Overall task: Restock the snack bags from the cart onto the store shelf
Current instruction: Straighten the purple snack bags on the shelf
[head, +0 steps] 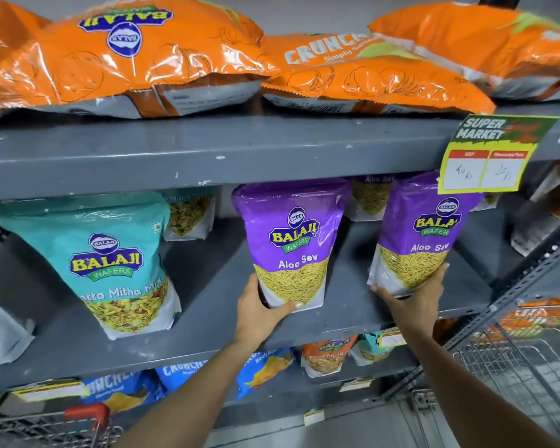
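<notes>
Two purple Aloo Sev bags stand upright on the grey middle shelf (207, 331). My left hand (259, 310) grips the bottom of the left purple bag (288, 240), thumb across its front. My right hand (414, 299) cups the lower edge of the right purple bag (424, 234). More Aloo Sev bags (370, 195) stand behind them. A teal Khatta Mitha Mix bag (110, 260) stands to the left. The cart's red handle (88, 413) shows at the bottom left.
Orange Crunchex bags (126, 53) lie flat on the upper shelf. A yellow and green price tag (488, 156) hangs from that shelf's edge. Blue and orange bags (265, 367) fill the lower shelf. A wire basket (524, 354) with orange bags sits at right.
</notes>
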Available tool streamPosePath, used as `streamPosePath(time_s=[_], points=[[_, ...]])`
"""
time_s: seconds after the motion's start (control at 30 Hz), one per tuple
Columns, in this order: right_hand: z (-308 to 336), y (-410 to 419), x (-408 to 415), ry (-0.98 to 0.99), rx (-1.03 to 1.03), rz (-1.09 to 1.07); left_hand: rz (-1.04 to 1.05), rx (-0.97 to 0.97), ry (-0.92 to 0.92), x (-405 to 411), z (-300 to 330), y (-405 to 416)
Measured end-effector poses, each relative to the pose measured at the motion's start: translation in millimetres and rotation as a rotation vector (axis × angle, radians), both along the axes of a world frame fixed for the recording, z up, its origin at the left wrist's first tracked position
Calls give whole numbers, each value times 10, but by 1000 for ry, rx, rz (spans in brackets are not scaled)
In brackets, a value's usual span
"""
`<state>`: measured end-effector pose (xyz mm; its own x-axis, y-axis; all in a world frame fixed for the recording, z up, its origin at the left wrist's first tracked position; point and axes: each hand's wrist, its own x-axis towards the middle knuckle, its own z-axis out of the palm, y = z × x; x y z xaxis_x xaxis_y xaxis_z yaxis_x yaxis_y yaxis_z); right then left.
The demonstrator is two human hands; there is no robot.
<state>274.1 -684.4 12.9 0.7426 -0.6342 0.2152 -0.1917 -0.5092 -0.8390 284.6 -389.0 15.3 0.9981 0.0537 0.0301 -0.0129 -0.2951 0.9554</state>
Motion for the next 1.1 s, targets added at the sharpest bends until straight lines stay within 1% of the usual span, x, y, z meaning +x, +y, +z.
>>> streamPosePath(time_s=[0.33, 0.6, 0.73, 0.9, 1.03, 1.1], points=[[-70, 17, 27, -28, 16, -12, 13, 14, 4, -5, -74, 11], [-64, -30, -22, -11, 22, 52, -55, -56, 33, -76, -22, 68], [2, -111, -54, 25, 18, 83, -130, -11, 56, -74, -26, 121], [-16, -195, -80, 49, 28, 94, -140, 12, 79, -67, -53, 150], [32, -150, -204, -12, 65, 69, -161, -10, 31, -230, 44, 156], [137, 4, -374, -54, 115, 3, -70, 19, -33, -372, 123, 188]])
